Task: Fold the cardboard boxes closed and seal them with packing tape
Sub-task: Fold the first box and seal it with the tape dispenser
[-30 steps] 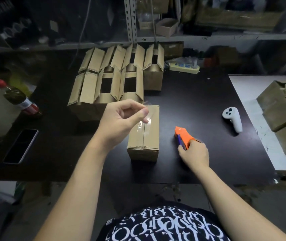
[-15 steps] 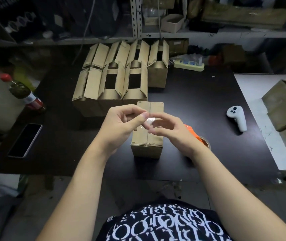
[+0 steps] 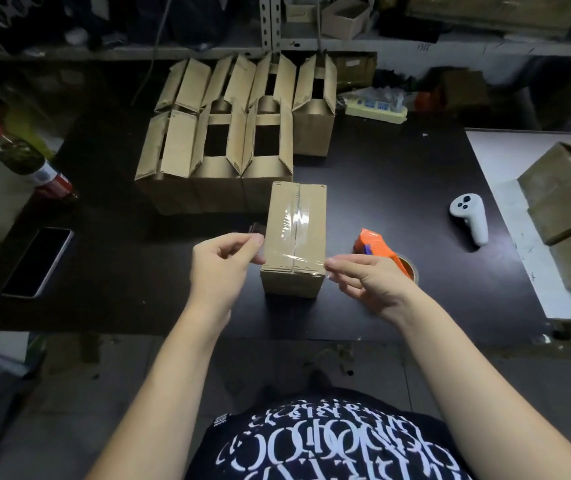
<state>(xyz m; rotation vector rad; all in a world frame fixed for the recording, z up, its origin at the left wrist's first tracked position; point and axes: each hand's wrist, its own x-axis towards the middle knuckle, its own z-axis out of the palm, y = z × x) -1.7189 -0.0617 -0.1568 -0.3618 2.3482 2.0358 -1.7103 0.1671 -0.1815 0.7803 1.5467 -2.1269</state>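
A closed cardboard box (image 3: 296,216) stands on the dark table (image 3: 398,174) in front of me, with clear tape running along its top seam. A strip of clear tape (image 3: 292,263) stretches across the box's near top edge. My left hand (image 3: 223,265) pinches the strip's left end beside the box. My right hand (image 3: 363,277) pinches the right end at the box's right corner. The orange tape dispenser (image 3: 379,249) lies on the table just right of the box, behind my right hand.
Several open boxes (image 3: 228,133) with raised flaps stand behind the closed one. A phone (image 3: 38,261) and a bottle (image 3: 24,161) sit at the left. A white controller (image 3: 469,216) lies at the right, with more boxes (image 3: 568,206) on a white surface beyond it.
My right hand let go of the orange dispenser and came to the tape. Both hands then spread apart, pulling the strip across the box's near edge.
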